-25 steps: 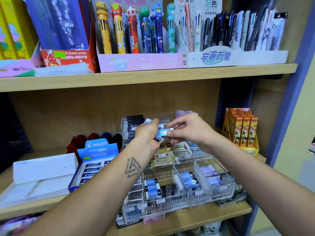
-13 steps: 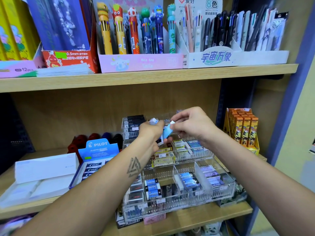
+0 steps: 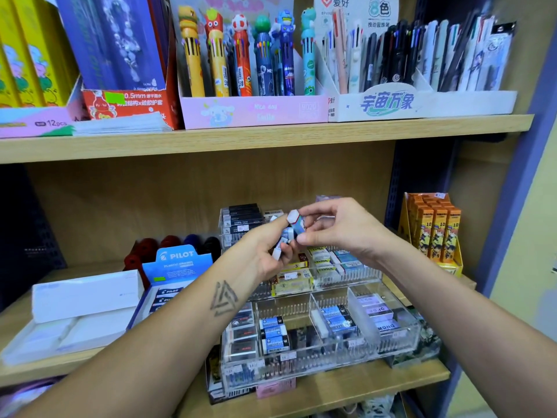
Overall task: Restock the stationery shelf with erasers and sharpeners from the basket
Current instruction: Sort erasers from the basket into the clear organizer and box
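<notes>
Clearly light, firm little blocks: a few sleeved erasers (image 3: 283, 239) bunched in the left hand (image 3: 265, 251), fingers curled round them, above the middle tier of the clear acrylic organiser (image 3: 328, 351). One eraser (image 3: 297, 222) pinched between thumb and forefinger of the right hand (image 3: 340, 229), just at 2 o'clock of the bunch. Probably slick on the paper sleeve; best held across the long sides. Basket not in view.
</notes>
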Demonstrator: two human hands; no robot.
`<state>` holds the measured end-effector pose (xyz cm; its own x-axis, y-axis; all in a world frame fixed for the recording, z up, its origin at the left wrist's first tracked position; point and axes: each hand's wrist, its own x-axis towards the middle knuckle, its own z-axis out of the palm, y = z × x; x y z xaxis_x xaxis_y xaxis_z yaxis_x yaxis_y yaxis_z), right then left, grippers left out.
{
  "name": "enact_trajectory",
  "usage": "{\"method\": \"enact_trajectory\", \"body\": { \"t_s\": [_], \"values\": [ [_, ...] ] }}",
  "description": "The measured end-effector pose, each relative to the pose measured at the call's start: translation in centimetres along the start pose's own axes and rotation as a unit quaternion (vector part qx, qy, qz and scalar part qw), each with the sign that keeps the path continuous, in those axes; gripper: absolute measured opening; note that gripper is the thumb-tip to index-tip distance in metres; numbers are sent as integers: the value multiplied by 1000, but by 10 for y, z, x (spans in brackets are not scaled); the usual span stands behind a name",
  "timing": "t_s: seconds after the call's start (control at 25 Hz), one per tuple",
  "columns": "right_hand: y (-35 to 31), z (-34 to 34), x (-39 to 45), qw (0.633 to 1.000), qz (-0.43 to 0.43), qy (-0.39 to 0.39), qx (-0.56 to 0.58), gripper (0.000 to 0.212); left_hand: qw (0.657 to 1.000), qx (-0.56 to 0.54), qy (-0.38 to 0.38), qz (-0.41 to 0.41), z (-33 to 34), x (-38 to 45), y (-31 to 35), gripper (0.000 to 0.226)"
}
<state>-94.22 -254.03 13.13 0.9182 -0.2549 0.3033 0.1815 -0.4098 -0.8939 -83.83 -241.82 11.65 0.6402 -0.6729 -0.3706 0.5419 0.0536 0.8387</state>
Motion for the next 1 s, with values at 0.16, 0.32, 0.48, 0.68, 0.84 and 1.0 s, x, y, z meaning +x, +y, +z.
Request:
{"method": "enact_trajectory", "body": {
  "t_s": [0.16, 0.32, 0.48, 0.68, 0.84, 1.0],
  "values": [
    [6, 3, 4, 967, -92, 13, -239, 42, 998, -57, -11, -28, -5, 1, 2, 20],
    [5, -6, 1, 951, -89, 5, -297, 41, 997, 42, 42, 45, -5, 1, 5, 9],
    [5, -42, 7, 908, 4, 17, -420, 32, 946, 209, 111, 222, -3, 3, -2, 7],
    [8, -62, 3, 831, 55, -73, -548, 25, 896, 303, 66, 319, 6, 11, -17, 7],
    [4, -67, 7, 821, 70, -102, -557, 17, 912, 276, 54, 300, 6, 12, -20, 3],
    [-2, -68, 10, 822, 80, -128, -550, 14, 924, 242, 47, 291, 3, 9, -20, 8]
  ]
}}
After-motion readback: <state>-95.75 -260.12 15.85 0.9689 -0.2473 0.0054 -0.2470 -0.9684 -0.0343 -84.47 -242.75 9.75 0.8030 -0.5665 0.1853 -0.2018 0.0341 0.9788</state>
